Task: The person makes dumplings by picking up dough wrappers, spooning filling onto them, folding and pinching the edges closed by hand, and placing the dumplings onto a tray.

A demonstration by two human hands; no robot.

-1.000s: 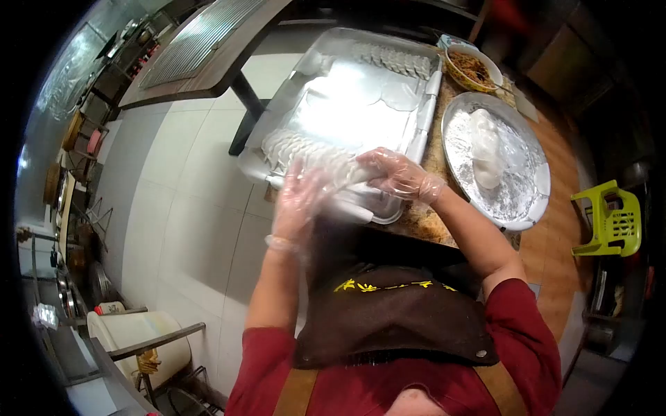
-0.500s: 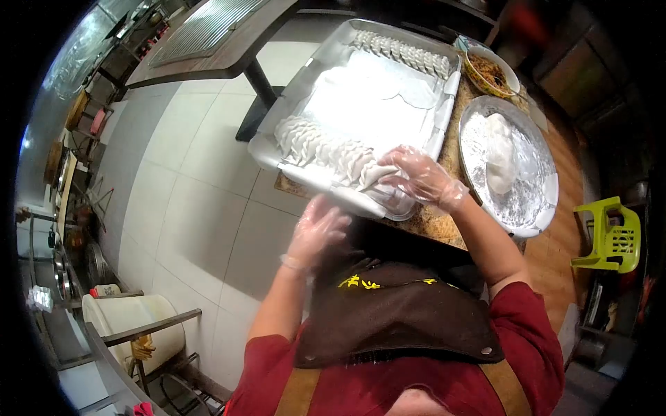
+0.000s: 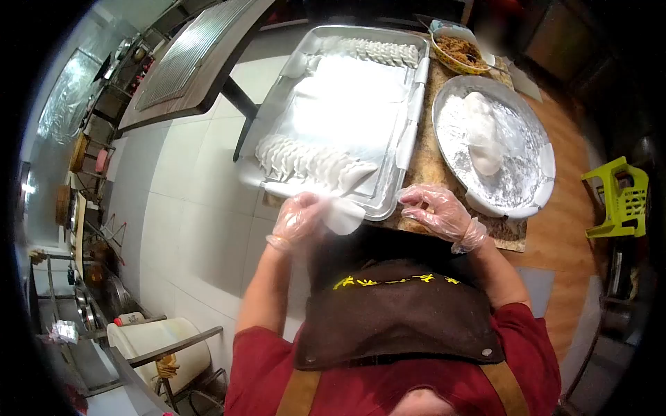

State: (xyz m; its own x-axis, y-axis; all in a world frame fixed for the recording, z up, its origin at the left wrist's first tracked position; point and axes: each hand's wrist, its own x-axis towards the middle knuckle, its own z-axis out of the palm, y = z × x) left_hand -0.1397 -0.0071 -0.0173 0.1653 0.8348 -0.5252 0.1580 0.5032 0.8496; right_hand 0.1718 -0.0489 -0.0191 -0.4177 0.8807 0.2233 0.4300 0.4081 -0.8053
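Near the tray's front edge, my left hand point(image 3: 300, 220) in a clear plastic glove is closed on a round white dumpling wrapper point(image 3: 345, 218). My gloved right hand point(image 3: 437, 213) is to the right of the tray's near corner, its fingers bent and somewhat apart, with nothing visible in them. The metal tray point(image 3: 414, 125) has a row of folded white dumplings point(image 3: 305, 163) along its near side. Another row of dumplings point(image 3: 378, 51) lines the far side. White sheets cover part of the tray's middle, washed out by glare.
Right of the tray, a round pan point(image 3: 533, 132) dusted with flour holds a pile of white wrappers point(image 3: 483, 135). Behind it stands a bowl of brown filling point(image 3: 459, 53). A green plastic stool point(image 3: 619, 197) is at the right, a table with a ridged top point(image 3: 194, 55) at upper left.
My right hand has left the near dumpling row and moved down beside the tray's corner. My left hand now shows a wrapper and sits closer to the tray. The camera view has shifted.
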